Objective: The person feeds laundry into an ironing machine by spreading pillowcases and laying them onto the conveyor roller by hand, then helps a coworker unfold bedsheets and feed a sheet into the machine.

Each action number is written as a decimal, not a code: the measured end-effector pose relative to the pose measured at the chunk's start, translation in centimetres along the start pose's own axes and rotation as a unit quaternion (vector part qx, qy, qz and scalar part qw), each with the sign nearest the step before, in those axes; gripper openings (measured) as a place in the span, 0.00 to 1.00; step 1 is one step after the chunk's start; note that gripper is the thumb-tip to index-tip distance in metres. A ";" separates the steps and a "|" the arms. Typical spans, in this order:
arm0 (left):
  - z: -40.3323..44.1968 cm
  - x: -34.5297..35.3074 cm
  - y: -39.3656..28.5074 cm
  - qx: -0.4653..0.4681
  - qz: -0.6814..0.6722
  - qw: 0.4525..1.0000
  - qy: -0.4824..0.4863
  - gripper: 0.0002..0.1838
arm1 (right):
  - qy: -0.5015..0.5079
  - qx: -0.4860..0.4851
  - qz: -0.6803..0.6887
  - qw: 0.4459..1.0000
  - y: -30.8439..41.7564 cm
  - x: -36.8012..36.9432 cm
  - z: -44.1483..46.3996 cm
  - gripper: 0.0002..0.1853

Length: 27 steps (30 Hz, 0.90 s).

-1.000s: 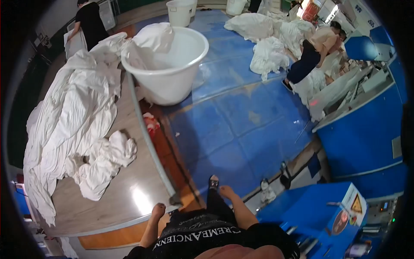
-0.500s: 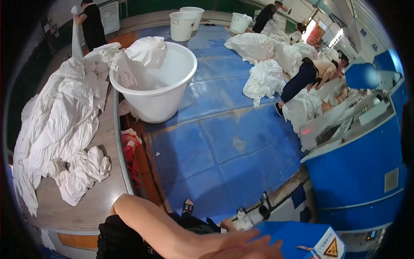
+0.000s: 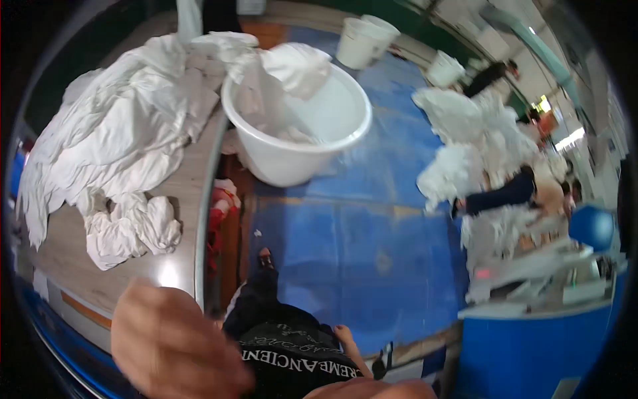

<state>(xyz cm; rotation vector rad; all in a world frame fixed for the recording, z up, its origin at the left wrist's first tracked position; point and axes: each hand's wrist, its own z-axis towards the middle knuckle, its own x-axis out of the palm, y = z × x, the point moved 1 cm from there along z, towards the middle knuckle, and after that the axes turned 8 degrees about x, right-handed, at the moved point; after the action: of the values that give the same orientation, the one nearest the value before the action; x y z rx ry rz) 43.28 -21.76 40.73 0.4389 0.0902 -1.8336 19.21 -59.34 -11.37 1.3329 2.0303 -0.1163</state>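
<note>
My left hand (image 3: 163, 332) is large and smeared by motion at the lower left, in front of the table's near edge; its fingers cannot be made out. Beside my black shirt, my right hand (image 3: 342, 332) hangs low over the blue floor, small, its fingers unclear. A big heap of white cloth (image 3: 126, 126) lies on the grey-brown table (image 3: 189, 199). Nearer to my left hand is a smaller crumpled white cloth (image 3: 133, 226). The large white tub (image 3: 289, 163) beside the table has white cloth inside and over its rim.
White bins (image 3: 355, 46) stand at the back. White cloth piles (image 3: 458, 169) lie on the blue floor at the right. A person in dark trousers (image 3: 502, 193) bends there, near blue machinery (image 3: 531, 352). Another person in black (image 3: 488, 78) is farther back.
The view has turned, shifting the tub and floor piles rightward since half a second ago. My left arm, then across my front, has swung to the left.
</note>
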 end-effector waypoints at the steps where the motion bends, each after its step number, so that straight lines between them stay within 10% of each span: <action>1: 1.1 0.3 -0.8 -0.094 -0.038 0.993 0.054 0.04 | -0.011 -0.010 -0.022 1.000 -2.3 -1.9 0.0 0.20; 4: 1.5 1.4 0.7 -0.386 -0.072 0.915 0.096 0.06 | 0.003 -0.022 -0.074 0.997 0.3 -5.5 0.6 0.20; 10: -3.6 3.8 5.7 -0.552 -0.039 0.806 0.210 0.13 | -0.010 -0.139 -0.064 0.988 11.1 -8.4 10.6 0.17; 13: -8.1 4.6 8.4 -0.553 0.024 0.804 0.214 0.14 | 0.000 -0.239 0.111 0.965 21.5 -7.9 14.6 0.13; 16: -11.4 4.8 9.8 -0.605 0.011 0.761 0.235 0.16 | 0.216 -0.141 0.354 0.899 30.2 -9.5 14.5 0.12; 22: -12.9 4.5 12.8 -0.694 0.065 0.696 0.172 0.17 | 0.186 -0.111 0.475 0.853 37.9 -13.6 23.1 0.23; 24: -13.0 5.1 14.3 -0.749 0.115 0.647 0.082 0.17 | 0.043 0.072 0.482 0.872 40.9 -16.7 24.7 0.30; 27: -14.0 6.9 17.3 -0.750 0.178 0.629 0.103 0.18 | 0.061 0.008 0.500 0.864 42.7 -19.4 28.1 0.33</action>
<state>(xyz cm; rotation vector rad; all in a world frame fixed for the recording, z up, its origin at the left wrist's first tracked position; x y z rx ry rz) 61.32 -29.44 28.17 -0.5321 1.4577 -0.7776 73.37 -66.39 -8.80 2.2657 1.1872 0.4309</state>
